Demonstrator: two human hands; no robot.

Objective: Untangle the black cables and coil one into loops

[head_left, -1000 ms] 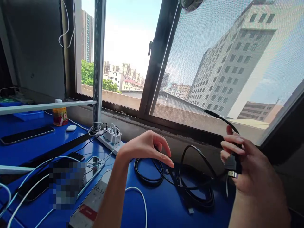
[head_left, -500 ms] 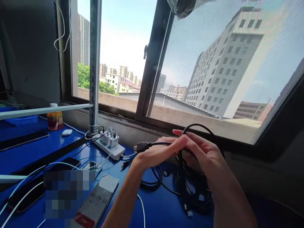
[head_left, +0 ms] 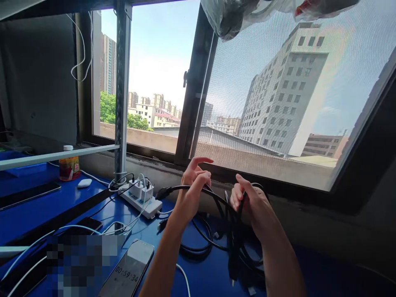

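My left hand (head_left: 194,187) grips a black cable (head_left: 218,194) between thumb and fingers, with the index finger sticking out. The cable's dark plug (head_left: 163,192) pokes out to the left of that hand. My right hand (head_left: 252,202) is closed around loops of the black cable, its thumb pointing up. Between and below the hands, several strands hang down, and another plug (head_left: 232,268) dangles over the blue table (head_left: 207,284). Behind my left forearm, a coiled black cable (head_left: 198,252) lies on the tabletop. How the strands run inside the right fist is hidden.
A white power strip (head_left: 154,209) with chargers stands by the wall. A phone (head_left: 128,264) showing a timer lies left of my forearm. Farther left are a bottle (head_left: 69,168), a white case (head_left: 84,183) and a dark phone (head_left: 29,195). A metal shelf post (head_left: 122,103) rises before the window.
My hands have moved apart, the left one turning upright and the right one curling around the cable. The loop above the right hand has shrunk, and the strands now hang between them.
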